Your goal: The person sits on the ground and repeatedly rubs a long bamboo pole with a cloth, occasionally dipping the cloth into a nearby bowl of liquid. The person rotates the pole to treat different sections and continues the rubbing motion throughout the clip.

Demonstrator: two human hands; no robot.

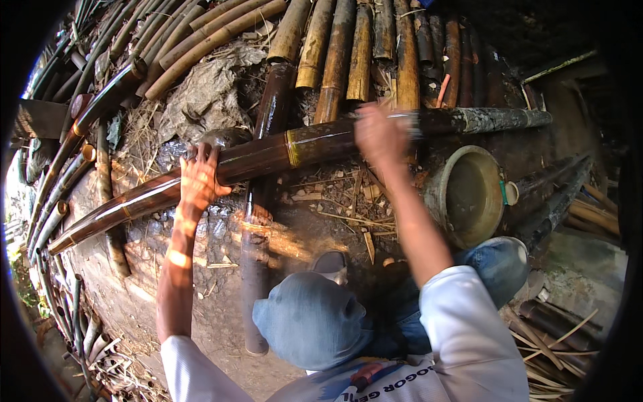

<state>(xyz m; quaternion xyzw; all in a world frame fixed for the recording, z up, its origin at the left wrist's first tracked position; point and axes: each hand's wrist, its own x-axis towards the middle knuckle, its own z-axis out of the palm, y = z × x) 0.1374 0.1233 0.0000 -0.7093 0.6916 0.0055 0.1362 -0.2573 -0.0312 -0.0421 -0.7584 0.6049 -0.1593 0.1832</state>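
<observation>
A long, dark, wet bamboo pole (261,155) slants across in front of me, its right end higher in view. My left hand (201,181) grips it left of the middle, fingers over the top and thumb along the near side. Right of a yellowish joint, my right hand (380,137) is closed against the pole and smeared by motion. A pale grey blur beside its fingers cannot be made out. Beneath the pole, another dark bamboo length (256,234) runs crosswise from far to near.
A basin (439,201) of murky water stands at the right, with a small green-and-cream container (510,193) beside it. Cut bamboo lengths (362,53) line the far side; more bamboo (221,40) is stacked far left. A crumpled grey sheet (207,94) lies behind the pole. Split strips (556,348) lie lower right.
</observation>
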